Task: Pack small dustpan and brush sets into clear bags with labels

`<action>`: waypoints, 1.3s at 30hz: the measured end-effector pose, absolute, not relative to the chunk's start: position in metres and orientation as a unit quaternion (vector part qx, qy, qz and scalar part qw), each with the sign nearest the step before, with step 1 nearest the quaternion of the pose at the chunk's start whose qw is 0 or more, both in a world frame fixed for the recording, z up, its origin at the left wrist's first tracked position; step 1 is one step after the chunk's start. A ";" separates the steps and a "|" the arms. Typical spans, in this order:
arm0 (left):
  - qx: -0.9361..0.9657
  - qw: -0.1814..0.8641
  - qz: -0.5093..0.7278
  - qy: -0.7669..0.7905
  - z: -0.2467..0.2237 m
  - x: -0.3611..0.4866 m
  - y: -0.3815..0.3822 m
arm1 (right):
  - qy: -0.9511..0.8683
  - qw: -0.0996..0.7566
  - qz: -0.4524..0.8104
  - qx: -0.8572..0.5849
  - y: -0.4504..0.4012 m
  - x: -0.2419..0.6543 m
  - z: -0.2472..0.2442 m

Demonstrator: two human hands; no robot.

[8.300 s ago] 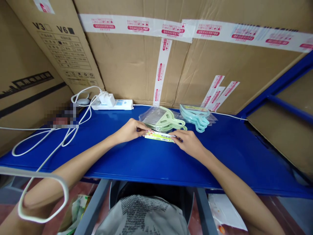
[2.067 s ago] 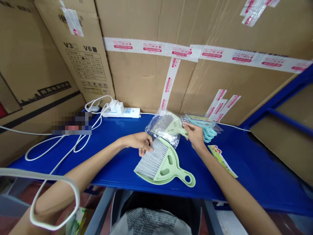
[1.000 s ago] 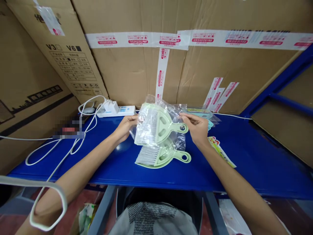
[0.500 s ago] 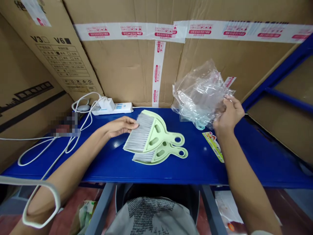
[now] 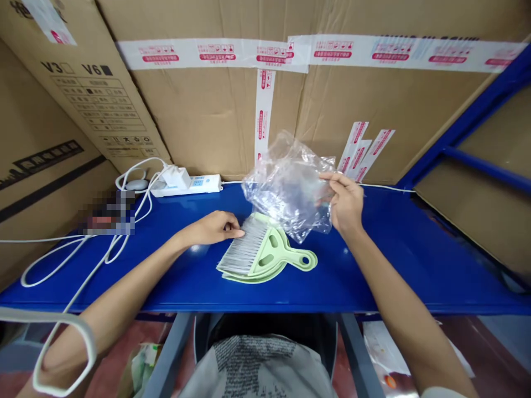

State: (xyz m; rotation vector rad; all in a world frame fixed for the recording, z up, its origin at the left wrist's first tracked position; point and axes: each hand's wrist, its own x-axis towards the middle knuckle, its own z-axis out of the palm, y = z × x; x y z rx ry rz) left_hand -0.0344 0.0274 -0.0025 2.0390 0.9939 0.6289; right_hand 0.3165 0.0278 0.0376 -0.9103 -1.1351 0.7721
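Two pale green dustpan and brush sets (image 5: 269, 251) lie stacked on the blue table, grey bristles to the left and handles to the right. At the upper left edge of the bristles, my left hand (image 5: 215, 228) has its thumb and finger pinched on the top set. My right hand (image 5: 346, 202) grips a crumpled clear plastic bag (image 5: 290, 182) by its right side, above the table. The bag hangs over the far edge of the sets and hides part of it. Nothing can be clearly made out inside the bag.
A white power strip (image 5: 203, 183) with a plug stands at the back left, and white cables (image 5: 112, 243) loop over the table's left side. Large cardboard boxes (image 5: 199, 116) wall off the back and left. A blue metal frame (image 5: 468, 116) rises at the right.
The upper set has come down onto the lower one, now nearly aligned. My right hand has brought the bag leftward over them. The yellow card and a light blue item are out of sight.
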 end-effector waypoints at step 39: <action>0.589 0.472 0.575 0.317 0.022 -0.027 0.021 | -0.758 0.503 0.238 -0.340 -0.012 0.269 0.023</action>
